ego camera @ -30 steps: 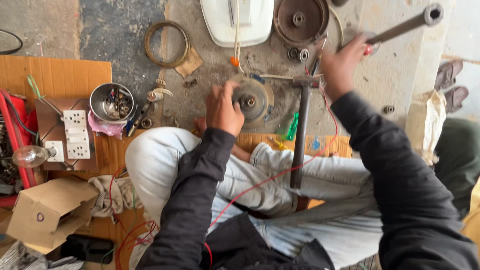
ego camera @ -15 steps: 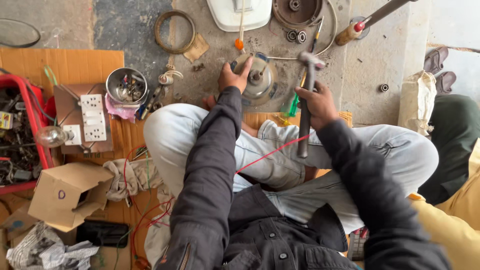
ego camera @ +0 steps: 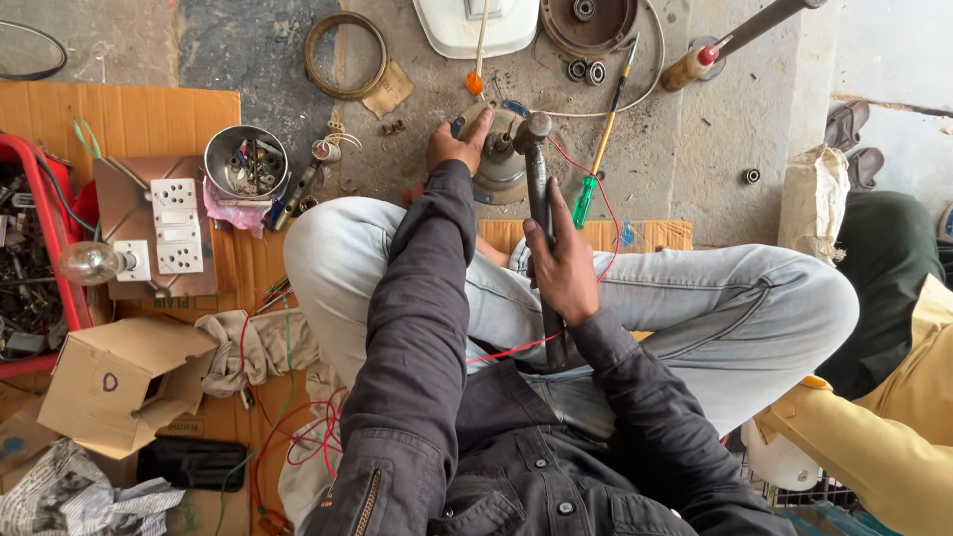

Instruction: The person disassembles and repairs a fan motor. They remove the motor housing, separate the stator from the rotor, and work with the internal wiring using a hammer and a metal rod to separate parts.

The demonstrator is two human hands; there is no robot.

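The person sits cross-legged on the concrete floor (ego camera: pixel 754 119). The left hand (ego camera: pixel 459 146) is closed over the edge of a round metal motor part (ego camera: pixel 499 164) that lies on the floor just in front of the knees. The right hand (ego camera: pixel 564 263) grips the handle of a hammer (ego camera: pixel 541 213) around its middle; the hammer head is touching the top of the motor part. A green-handled screwdriver (ego camera: pixel 593 179) lies just beside the hammer, on the right. A steel bowl (ego camera: pixel 246 164) with small parts stands well apart on the left.
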